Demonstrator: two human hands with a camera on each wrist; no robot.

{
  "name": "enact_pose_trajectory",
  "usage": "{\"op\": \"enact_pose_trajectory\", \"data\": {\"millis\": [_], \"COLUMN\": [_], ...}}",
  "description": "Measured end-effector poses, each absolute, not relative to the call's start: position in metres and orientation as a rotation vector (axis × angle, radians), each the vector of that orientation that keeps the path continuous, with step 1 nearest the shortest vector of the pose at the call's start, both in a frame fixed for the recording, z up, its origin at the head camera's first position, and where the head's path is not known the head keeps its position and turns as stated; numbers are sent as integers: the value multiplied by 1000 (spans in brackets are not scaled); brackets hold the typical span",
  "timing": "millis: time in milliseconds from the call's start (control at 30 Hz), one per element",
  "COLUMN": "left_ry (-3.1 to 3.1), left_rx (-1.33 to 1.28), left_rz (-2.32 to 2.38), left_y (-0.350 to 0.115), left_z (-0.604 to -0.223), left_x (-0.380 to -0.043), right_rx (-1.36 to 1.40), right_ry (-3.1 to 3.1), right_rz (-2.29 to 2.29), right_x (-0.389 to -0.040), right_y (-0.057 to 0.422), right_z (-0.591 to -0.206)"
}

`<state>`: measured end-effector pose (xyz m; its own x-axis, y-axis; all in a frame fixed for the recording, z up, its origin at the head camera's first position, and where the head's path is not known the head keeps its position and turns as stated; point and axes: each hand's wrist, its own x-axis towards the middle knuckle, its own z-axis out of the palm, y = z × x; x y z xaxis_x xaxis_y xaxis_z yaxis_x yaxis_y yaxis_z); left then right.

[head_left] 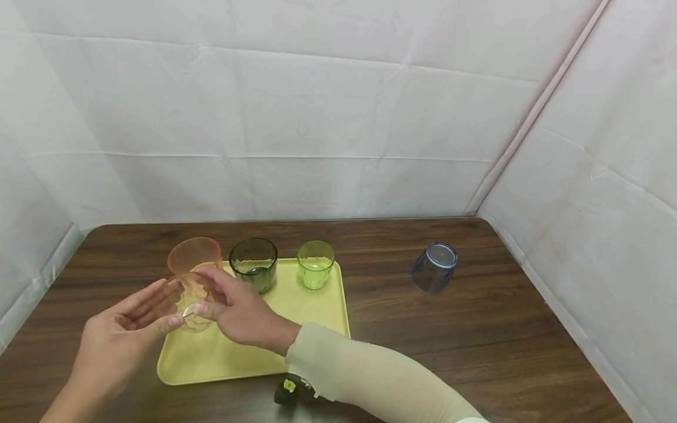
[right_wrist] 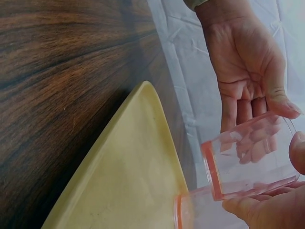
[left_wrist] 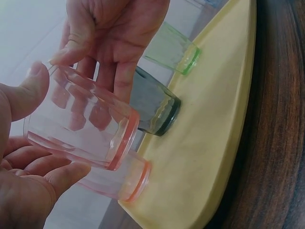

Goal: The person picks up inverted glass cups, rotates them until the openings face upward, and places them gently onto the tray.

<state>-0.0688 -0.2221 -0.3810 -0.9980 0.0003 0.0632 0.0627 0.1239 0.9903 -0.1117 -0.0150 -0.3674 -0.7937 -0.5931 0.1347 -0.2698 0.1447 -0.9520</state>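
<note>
Over the left part of a yellow tray (head_left: 233,358), both hands hold a clear pink-orange tumbler (head_left: 194,294). My left hand (head_left: 113,335) grips its left side, thumb at the rim and fingers around the wall. On the other side my right hand (head_left: 245,308) grips it, thumb at the rim and fingers behind. In the left wrist view the held tumbler's thick orange base (left_wrist: 125,140) points toward the tray. Just behind it, a second pink-orange tumbler (head_left: 193,254) stands upright at the tray's back left, partly hidden by the hands and held tumbler.
A dark grey-green tumbler (head_left: 254,261) and a light green tumbler (head_left: 316,264) stand upright along the tray's back edge. Off to the right, a blue tumbler (head_left: 435,269) sits upside down on the brown wooden table (head_left: 476,352). White cloth walls (head_left: 317,117) rise behind and beside the table.
</note>
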Motion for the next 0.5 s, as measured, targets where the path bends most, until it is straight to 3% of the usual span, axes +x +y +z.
{"op": "enact_pose_trajectory", "data": {"millis": [500], "left_ry": [-2384], "left_rx": [-69], "left_rz": [-1956], "left_y": [-220], "left_z": [-388], "left_x": [-69], "right_rx": [-735], "right_ry": [2248], "right_rz": [-1617], "right_x": [-113], "right_y": [-13], "right_z": [-373]}}
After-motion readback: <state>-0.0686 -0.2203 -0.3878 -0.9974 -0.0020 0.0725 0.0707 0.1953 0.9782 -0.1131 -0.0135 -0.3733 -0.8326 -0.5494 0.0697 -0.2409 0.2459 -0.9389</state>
